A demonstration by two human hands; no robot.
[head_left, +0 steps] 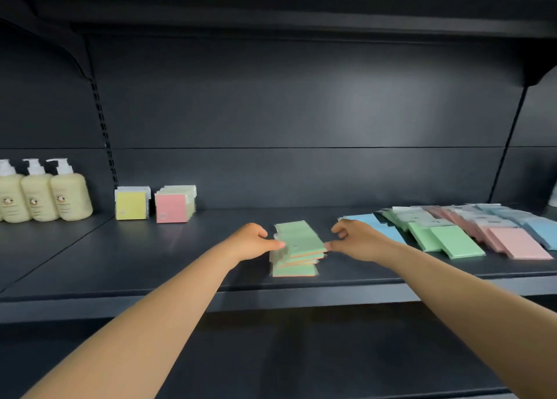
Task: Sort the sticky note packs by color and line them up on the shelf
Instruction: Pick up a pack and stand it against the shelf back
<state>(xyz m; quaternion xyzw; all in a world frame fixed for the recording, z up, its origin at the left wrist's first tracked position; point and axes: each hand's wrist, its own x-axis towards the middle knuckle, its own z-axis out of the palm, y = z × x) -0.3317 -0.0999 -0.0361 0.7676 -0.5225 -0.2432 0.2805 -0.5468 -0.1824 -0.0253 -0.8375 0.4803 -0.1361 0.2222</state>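
A loose stack of green sticky note packs (297,246) lies flat near the middle of the dark shelf (150,260). My left hand (251,240) holds the stack's left side, thumb tip against its edge. My right hand (357,240) touches the stack's right side with its thumb, fingers curled. At the back left stand a row of yellow packs (131,204) and a row fronted by a pink pack (171,205), upright. To the right lies a spread of blue (376,222), green (446,237), pink (515,242) and more blue packs (542,229).
Three cream pump bottles (42,192) stand on the neighbouring shelf section at the far left. The shelf's front lip (301,293) runs below my forearms, with a lower shelf (271,353) beneath. The dark back panel rises behind everything.
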